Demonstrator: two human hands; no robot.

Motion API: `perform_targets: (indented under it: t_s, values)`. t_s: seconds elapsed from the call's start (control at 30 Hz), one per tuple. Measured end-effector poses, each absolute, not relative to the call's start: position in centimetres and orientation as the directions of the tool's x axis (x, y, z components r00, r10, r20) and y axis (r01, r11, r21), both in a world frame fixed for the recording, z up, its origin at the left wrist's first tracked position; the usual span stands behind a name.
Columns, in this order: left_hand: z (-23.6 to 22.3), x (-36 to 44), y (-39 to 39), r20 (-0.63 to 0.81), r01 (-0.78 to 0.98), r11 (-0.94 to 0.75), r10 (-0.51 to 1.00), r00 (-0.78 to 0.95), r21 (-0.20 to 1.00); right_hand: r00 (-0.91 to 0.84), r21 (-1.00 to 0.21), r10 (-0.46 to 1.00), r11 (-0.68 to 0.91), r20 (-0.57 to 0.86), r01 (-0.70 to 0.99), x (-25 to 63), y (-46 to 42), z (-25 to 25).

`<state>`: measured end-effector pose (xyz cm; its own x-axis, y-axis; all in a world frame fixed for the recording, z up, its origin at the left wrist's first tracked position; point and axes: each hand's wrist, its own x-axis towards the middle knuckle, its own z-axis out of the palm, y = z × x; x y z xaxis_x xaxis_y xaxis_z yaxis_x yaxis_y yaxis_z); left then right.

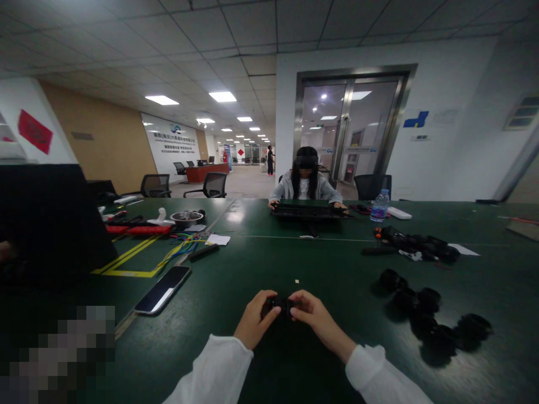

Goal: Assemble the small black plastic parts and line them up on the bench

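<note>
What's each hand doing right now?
Left hand: closed around a small black part, thumb toward the camera.
Right hand: fingertips closed on the right side of the black part; whether it's one piece or two can't be told.

phone (pixel 163 290) on green table (pixel 269 261), upright water bottle (pixel 379 206), black chairs (pixel 214 183), glass doors (pixel 322 123)

Small black part (pixel 283 306) (partly hidden), held two-handed.
</note>
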<state>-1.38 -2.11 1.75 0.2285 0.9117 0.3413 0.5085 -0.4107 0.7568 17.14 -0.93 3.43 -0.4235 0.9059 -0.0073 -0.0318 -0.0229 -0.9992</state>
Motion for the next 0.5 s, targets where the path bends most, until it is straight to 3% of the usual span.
perform_targets:
  t_s: [0.5]
  values:
    - [1.65, -1.42, -2.30, 0.326, 0.554, -0.450, 0.892, 0.313, 0.700, -0.376, -0.997, 0.926, -0.047, -0.021, -0.060, 17.27, -0.77, 3.06]
